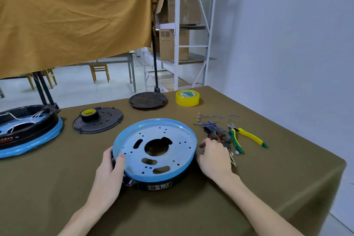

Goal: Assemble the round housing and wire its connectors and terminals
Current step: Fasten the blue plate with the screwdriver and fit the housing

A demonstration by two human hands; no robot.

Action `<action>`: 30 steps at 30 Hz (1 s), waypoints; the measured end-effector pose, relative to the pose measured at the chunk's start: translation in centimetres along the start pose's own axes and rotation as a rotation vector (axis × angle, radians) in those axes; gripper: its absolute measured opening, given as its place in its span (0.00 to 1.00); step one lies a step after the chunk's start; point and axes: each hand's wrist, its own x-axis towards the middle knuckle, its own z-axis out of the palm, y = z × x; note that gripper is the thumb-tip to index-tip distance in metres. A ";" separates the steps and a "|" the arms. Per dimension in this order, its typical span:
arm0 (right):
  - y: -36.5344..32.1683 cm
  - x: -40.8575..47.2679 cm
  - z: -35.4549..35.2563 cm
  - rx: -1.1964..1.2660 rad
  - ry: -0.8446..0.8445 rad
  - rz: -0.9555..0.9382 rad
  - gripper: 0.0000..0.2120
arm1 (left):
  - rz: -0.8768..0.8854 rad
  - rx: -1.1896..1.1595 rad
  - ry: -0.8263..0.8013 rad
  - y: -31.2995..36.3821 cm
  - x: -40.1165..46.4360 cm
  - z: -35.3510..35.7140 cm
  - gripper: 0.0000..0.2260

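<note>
At the far left edge of the worktop [57, 188], which is covered in olive-brown cloth, we see a second round housing [28, 132] with a blue rim, a black wall and white wires lying inside it, cut off by the frame. Just to its right lies a black perforated disc [103, 122] with a small roll of black-and-yellow tape [89, 114] standing on it. Behind, a mustard cloth [72, 15] hangs over a frame whose dark legs come down at the worktop's back edge. Nearer us, in the middle, sits the round housing [155, 151], its pale blue plate with a central hole and several slots facing up inside a blue rim, over a black wall with a label. Our left hand [110, 168] grips its left side, thumb over the rim and onto the plate, fingers curled round the wall. Beyond the housing, a dark round lid [147, 99] rests near the back edge, and to its right a roll of yellow tape [187, 97]. Our right hand [214, 157] rests against the housing's right side with fingers curled; we cannot tell whether its grip holds anything. It touches a tangle of blue wires with connectors [212, 126], which crowds that side. Just right of these lie yellow-and-green pliers [247, 136]. Metal shelving [178, 25] with cartons stands behind.
</note>
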 end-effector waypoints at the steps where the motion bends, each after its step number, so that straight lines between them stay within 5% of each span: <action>1: 0.0 -0.2 -0.2 0.015 0.033 -0.006 0.14 | 0.002 0.002 -0.002 0.0 0.0 0.0 0.10; 4: 1.2 -0.4 -1.6 0.079 0.164 0.034 0.12 | -0.001 0.010 0.001 -0.1 0.1 0.0 0.09; 14: 7.4 -1.2 -3.1 -0.144 0.075 0.147 0.11 | 0.041 0.072 0.031 0.0 -0.1 0.1 0.16; 17: 7.9 -0.6 -2.9 -0.012 0.071 0.175 0.10 | 0.229 0.184 0.079 0.2 -0.7 0.0 0.22; 22: 8.9 0.4 -3.6 0.254 0.043 0.279 0.03 | 0.596 0.416 -0.049 0.2 -0.6 -0.9 0.14; 26: 7.7 -0.1 -3.5 0.390 0.289 0.118 0.03 | 0.710 0.508 -0.158 0.7 0.1 -2.3 0.20; 30: 3.7 -0.8 -3.1 0.657 0.183 -0.089 0.06 | 0.799 0.716 -0.231 0.5 0.6 -3.0 0.22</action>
